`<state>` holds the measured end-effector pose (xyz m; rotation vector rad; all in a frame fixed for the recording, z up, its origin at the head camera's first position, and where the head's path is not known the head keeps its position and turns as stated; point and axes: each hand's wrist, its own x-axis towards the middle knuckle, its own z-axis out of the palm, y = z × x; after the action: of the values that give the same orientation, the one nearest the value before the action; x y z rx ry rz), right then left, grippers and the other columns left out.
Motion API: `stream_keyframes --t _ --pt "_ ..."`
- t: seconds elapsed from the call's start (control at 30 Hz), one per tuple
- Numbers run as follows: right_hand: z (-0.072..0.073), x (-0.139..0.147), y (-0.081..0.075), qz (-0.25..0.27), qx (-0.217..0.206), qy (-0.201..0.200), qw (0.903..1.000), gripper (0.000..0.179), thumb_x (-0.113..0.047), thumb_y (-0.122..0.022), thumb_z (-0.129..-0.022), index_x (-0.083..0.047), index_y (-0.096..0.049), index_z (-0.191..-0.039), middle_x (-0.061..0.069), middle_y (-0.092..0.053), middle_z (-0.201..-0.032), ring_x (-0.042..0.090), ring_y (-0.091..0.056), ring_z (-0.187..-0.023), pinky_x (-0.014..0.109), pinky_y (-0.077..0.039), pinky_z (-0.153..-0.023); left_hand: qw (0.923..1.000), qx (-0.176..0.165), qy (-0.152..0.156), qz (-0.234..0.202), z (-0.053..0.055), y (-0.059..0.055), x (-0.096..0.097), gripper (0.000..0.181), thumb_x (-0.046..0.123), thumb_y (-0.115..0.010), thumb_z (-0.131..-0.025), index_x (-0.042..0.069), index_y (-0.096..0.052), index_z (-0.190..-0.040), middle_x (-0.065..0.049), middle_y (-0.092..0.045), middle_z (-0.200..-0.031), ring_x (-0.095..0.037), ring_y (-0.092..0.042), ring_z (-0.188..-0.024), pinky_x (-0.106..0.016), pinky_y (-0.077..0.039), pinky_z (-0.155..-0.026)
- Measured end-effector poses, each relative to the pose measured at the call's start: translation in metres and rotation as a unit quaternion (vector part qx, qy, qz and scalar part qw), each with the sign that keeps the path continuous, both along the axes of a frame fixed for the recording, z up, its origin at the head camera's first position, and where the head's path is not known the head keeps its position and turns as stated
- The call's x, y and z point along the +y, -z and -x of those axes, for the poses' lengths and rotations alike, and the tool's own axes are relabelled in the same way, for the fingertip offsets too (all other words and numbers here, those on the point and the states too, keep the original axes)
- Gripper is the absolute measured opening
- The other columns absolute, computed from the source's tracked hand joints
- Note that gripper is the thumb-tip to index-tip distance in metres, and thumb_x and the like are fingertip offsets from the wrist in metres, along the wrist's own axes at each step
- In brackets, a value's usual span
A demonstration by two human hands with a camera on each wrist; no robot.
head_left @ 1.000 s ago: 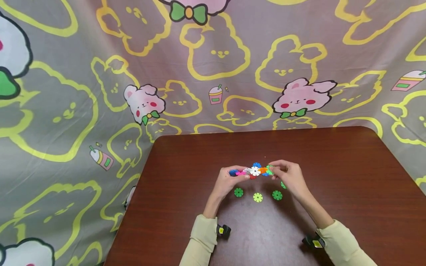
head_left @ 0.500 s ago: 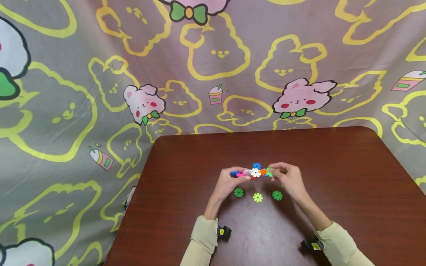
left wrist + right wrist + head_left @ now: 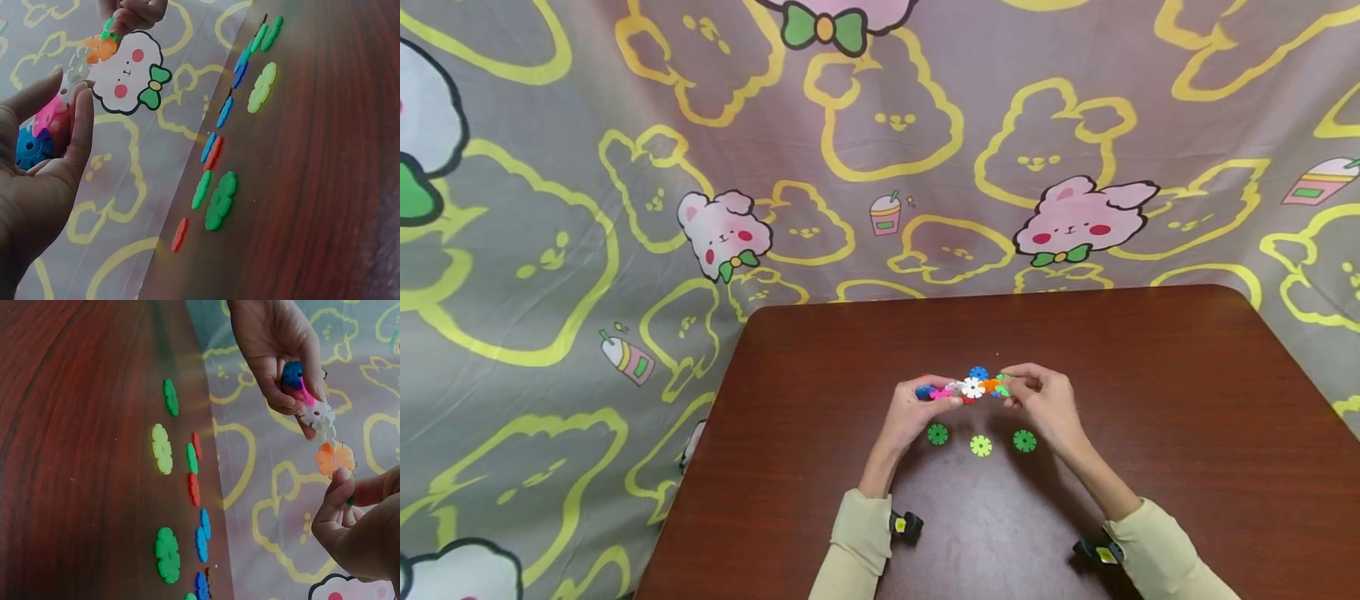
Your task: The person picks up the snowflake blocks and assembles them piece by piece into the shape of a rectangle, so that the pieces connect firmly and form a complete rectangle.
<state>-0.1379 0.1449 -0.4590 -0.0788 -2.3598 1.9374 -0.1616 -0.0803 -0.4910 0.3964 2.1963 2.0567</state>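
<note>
Both hands hold a chain of slotted plastic snowflake discs above the table. My left hand grips the chain's left end, with a blue disc and a pink disc between thumb and fingers. White discs make up the middle of the chain. An orange disc follows them. At the right end, my right hand pinches a green disc joined to the orange one; the fingertips partly hide it.
On the brown table lie a green disc, a yellow disc and another green disc. Behind them, several red, green and blue discs lie in a row. A patterned cloth hangs behind the table.
My right hand has shifted slightly left, and a green disc on the table beside it has gone out of sight behind it. The left hand has barely moved; both keep hold of the chain.
</note>
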Motion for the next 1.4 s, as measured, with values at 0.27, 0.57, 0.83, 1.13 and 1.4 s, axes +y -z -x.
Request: stream_keyframes --t 0.27,0.57,0.83,1.13,1.4 --pt "0.002 0.002 0.002 0.083 -0.046 -0.01 0.9954 0.027 -0.006 -0.067 -0.099 0.015 -0.065 -0.115 0.005 -0.072 -0.077 0.012 -0.065 -0.061 0.022 -0.055 -0.061 0.9988 -0.02 0.011 -0.042 0.002 0.001 -0.001 0.032 0.01 -0.081 -0.088 0.004 -0.071 -0.117 -0.004 -0.072 -0.104 -0.015 -0.065 -0.088 -0.029 -0.056 -0.075" --pt "0.003 0.006 0.001 0.097 -0.06 -0.017 0.9933 0.029 -0.007 -0.066 -0.101 0.016 -0.062 -0.118 0.003 -0.071 -0.076 0.011 -0.064 -0.06 0.02 -0.051 -0.056 0.9975 -0.015 0.019 -0.067 0.005 0.001 -0.001 0.038 0.005 -0.08 -0.088 0.001 -0.067 -0.124 -0.004 -0.072 -0.103 -0.015 -0.066 -0.088 -0.026 -0.054 -0.074" --pt "0.004 0.007 -0.001 0.106 -0.05 -0.021 0.9928 0.027 -0.005 -0.065 -0.1 0.017 -0.062 -0.115 -0.001 -0.071 -0.074 0.01 -0.065 -0.059 0.02 -0.052 -0.057 0.9977 -0.022 0.019 -0.061 0.006 0.001 0.0 0.038 0.007 -0.079 -0.09 0.0 -0.067 -0.125 -0.003 -0.072 -0.103 -0.015 -0.065 -0.088 -0.03 -0.054 -0.075" --pt "0.005 0.013 -0.001 0.104 -0.03 -0.024 0.9938 0.034 -0.013 -0.058 -0.106 0.019 -0.06 -0.118 -0.001 -0.07 -0.076 0.013 -0.066 -0.062 0.022 -0.054 -0.058 0.9961 -0.027 0.013 -0.084 0.006 0.0 -0.001 0.038 0.008 -0.079 -0.091 -0.003 -0.066 -0.125 0.0 -0.072 -0.097 -0.014 -0.067 -0.082 -0.031 -0.056 -0.077" --pt "0.006 0.025 0.002 0.117 -0.02 -0.02 0.9927 0.038 -0.016 -0.055 -0.108 0.021 -0.06 -0.115 0.002 -0.069 -0.071 0.01 -0.063 -0.061 0.021 -0.053 -0.057 0.9939 -0.035 0.006 -0.105 0.008 0.0 -0.001 0.038 0.003 -0.078 -0.089 -0.008 -0.065 -0.124 0.002 -0.073 -0.089 -0.011 -0.069 -0.076 -0.027 -0.056 -0.075"
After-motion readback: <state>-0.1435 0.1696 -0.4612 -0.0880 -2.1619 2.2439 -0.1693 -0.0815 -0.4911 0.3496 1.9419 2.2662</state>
